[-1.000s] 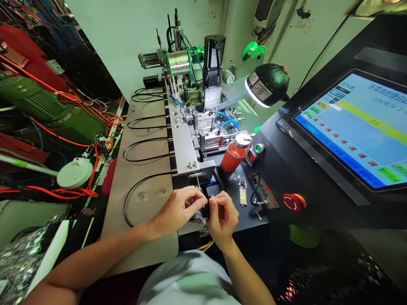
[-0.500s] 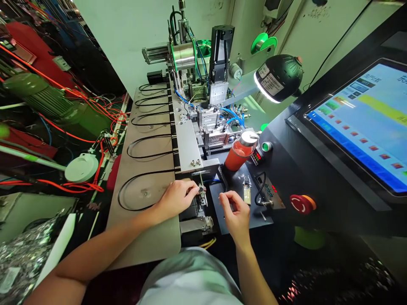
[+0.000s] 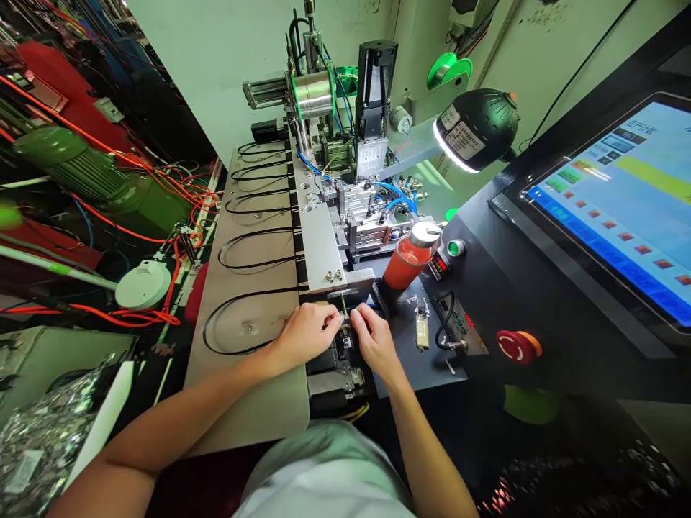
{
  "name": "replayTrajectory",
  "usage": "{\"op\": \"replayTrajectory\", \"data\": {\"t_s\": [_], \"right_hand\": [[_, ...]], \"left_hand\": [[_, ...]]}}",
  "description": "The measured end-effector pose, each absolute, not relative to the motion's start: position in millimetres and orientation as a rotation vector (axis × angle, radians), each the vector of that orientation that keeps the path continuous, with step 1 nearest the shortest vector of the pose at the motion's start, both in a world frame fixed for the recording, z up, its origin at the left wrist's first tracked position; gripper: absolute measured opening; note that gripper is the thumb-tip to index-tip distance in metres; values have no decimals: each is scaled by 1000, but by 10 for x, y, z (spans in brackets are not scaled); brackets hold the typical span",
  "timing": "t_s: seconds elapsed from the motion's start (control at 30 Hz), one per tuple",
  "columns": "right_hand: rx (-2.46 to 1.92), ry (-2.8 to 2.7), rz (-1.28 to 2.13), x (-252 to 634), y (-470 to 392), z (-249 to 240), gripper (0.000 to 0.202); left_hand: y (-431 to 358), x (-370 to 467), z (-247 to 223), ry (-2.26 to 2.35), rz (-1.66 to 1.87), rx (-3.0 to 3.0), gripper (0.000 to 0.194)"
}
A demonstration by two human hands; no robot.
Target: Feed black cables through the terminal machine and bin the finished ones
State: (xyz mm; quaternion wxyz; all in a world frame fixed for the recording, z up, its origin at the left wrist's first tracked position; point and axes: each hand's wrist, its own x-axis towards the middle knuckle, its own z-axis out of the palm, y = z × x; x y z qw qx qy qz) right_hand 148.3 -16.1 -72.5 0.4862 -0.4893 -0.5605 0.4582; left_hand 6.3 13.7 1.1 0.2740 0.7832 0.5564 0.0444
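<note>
Side by side at a small metal fixture (image 3: pixel 345 342), both of my hands are closed in pinches. My left hand (image 3: pixel 306 332) rests on the left of it, near the edge of the beige plate (image 3: pixel 259 410); what its fingertips hold is too small to make out. Facing it from the right, my right hand (image 3: pixel 373 341) has thumb and forefinger pressed together by the fixture, and anything between them is hidden. Looped black cables (image 3: pixel 208 321) lie on the plate, their ends running under a silver bar (image 3: pixel 322 248) just beyond my hands.
A red bottle (image 3: pixel 404 265) stands behind my right hand. Further right are a small glue-like tube (image 3: pixel 422 331), a control box (image 3: pixel 463 329), a red emergency button (image 3: pixel 515 347) and a touchscreen (image 3: pixel 620 208). A black lamp (image 3: pixel 475 129) overhangs the metal mechanism (image 3: pixel 370 216).
My right hand has moved left, from beside the small tube to the fixture, close to my left hand. My left hand has stayed nearly in place. The view has shifted slightly.
</note>
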Motion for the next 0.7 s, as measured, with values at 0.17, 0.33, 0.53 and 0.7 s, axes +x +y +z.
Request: {"op": "replayTrajectory", "data": {"t_s": [0.17, 0.33, 0.53, 0.7], "right_hand": [[-1105, -1331, 1069, 1420, -146, -797, 29], [-1080, -1292, 1099, 1411, -156, -835, 29], [-1083, -1256, 1128, 1416, -146, -882, 30], [-1226, -1345, 936, 1533, -193, -797, 29]], "left_hand": [[38, 5, -26, 1552, 179, 2344, 20], [-65, -109, -79, 1354, 332, 2774, 25], [-53, -61, -31, 1088, 105, 3100, 22], [-40, -125, 20, 1297, 108, 2795, 19]]}}
